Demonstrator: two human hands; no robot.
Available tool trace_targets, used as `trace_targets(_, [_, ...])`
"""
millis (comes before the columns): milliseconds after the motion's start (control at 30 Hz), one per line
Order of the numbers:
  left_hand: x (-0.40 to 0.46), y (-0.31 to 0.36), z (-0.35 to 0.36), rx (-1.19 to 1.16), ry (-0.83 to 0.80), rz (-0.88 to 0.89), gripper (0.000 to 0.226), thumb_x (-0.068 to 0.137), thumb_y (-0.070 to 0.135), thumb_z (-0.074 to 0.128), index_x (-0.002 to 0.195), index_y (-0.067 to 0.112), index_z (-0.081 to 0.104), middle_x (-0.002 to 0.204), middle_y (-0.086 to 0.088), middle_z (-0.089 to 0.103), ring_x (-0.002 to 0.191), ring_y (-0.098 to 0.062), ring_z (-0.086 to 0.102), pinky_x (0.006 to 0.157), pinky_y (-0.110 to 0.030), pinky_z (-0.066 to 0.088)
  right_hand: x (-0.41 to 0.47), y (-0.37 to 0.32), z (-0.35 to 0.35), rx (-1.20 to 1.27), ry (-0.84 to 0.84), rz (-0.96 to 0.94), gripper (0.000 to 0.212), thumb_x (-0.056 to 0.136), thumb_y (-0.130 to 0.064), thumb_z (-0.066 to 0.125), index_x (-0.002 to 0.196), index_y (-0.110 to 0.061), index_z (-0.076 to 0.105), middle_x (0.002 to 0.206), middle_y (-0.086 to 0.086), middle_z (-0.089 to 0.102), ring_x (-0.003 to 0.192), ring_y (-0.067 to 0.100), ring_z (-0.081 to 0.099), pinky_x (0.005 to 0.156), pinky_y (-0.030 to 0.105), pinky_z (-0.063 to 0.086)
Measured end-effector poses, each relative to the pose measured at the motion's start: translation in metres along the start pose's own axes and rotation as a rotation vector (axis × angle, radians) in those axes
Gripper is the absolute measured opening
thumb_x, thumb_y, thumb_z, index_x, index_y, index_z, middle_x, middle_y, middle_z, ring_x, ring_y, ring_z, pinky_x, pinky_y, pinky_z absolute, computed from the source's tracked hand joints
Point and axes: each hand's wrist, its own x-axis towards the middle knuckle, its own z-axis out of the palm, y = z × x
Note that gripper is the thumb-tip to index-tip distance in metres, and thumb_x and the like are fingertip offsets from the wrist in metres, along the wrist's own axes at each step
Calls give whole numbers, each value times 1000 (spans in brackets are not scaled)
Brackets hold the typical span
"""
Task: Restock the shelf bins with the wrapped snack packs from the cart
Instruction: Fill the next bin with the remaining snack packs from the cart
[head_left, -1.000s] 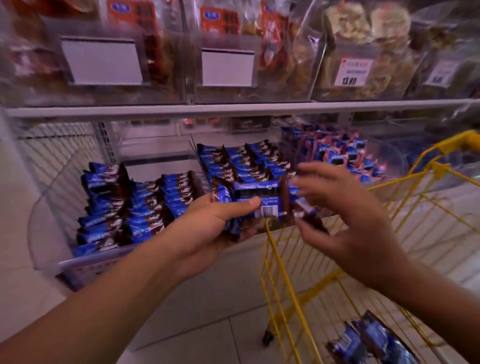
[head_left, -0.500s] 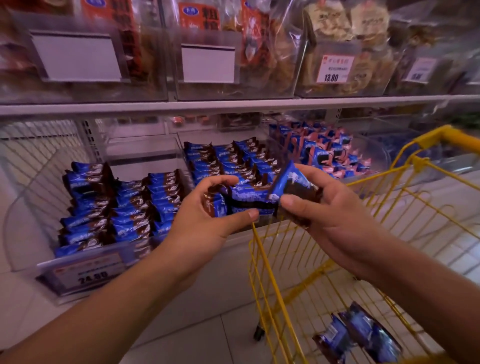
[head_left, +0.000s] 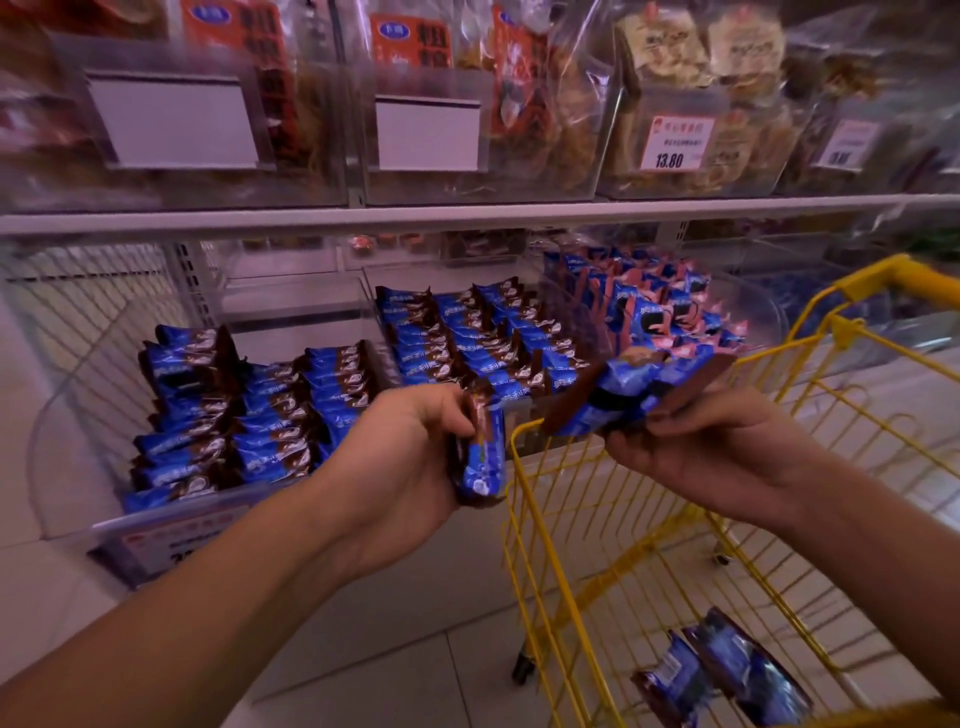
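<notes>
Since half a second ago, snack packs (head_left: 631, 395) are being drawn rightward over the cart (head_left: 524, 431) in the right hand (head_left: 717, 447) grip, while a stack (head_left: 480, 457) is being clutched by the left hand (head_left: 410, 462) beside it, seemingly for loading the bins (head_left: 67, 405).

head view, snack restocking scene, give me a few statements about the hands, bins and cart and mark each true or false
1. The left hand grips a blue snack pack. True.
2. The right hand holds nothing. False: it grips a bunch of blue packs.
3. The yellow cart has no packs left in it. False: blue packs lie at its bottom.
4. The bin at far left holds rows of blue packs. True.
5. A price tag on the upper shelf reads 13.80. True.
6. The cart stands left of both hands. False: it stands to the right, below the right hand.
</notes>
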Motion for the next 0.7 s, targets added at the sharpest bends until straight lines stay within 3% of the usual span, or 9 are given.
trace_targets(67, [6,-4,-4,102,125,82,42,75,-6,57,113,10,50,99,-12,67,68,-18,73,55,-32,56,1,4,1,-69,-41,-8,59,37,10,86,90,-13,74,100,13,72,90,25,71,71,33,60])
trace_targets(133, [10,-6,-11,260,151,169,67,71,3,74,130,18,45,101,-9,75,87,-19,75,78,-33,57,3,7,3,-238,-55,-86,51,43,11,81,85,-16,74,98,11,72,89,22,72,70,30,60])
trace_targets(200, [9,-4,-15,370,151,190,69,66,17,78,130,16,54,104,-6,76,100,-19,72,99,-40,48,2,6,7,-434,-65,-201,45,48,7,79,85,-19,76,104,8,74,93,22,72,66,29,61])
trace_targets(233, [7,-1,-17,383,145,190,61,67,21,79,124,14,62,106,-6,75,103,-19,71,100,-40,49,2,3,9,-513,-83,-256,45,49,7,81,85,-21,77,107,6,74,96,22,72,65,30,61])
trace_targets(333, [6,1,-17,242,66,108,43,73,19,76,114,9,71,110,-10,74,101,-20,72,79,-27,58,-1,-2,15,-731,-134,-405,45,52,4,87,88,-21,78,113,9,72,107,25,69,73,35,61])
trace_targets(467, [4,0,-11,173,104,26,33,85,22,68,118,22,66,104,-5,76,75,-16,74,54,-27,56,-6,-2,29,-1050,-147,-665,35,62,-7,90,93,-13,76,113,6,70,107,25,68,89,32,55])
trace_targets(600, [3,-1,-5,156,144,13,36,93,26,63,128,28,58,102,-9,76,80,-25,76,57,-32,58,-13,5,38,-1310,-1,-977,33,70,-5,88,98,-16,74,114,6,69,106,18,67,87,28,53])
trace_targets(700, [0,1,-1,-5,-1,-23,58,76,42,75,128,19,64,116,-16,71,94,-27,73,70,-35,60,-11,21,40,-1350,182,-1091,40,71,2,87,104,-14,72,114,8,68,109,16,65,89,25,49])
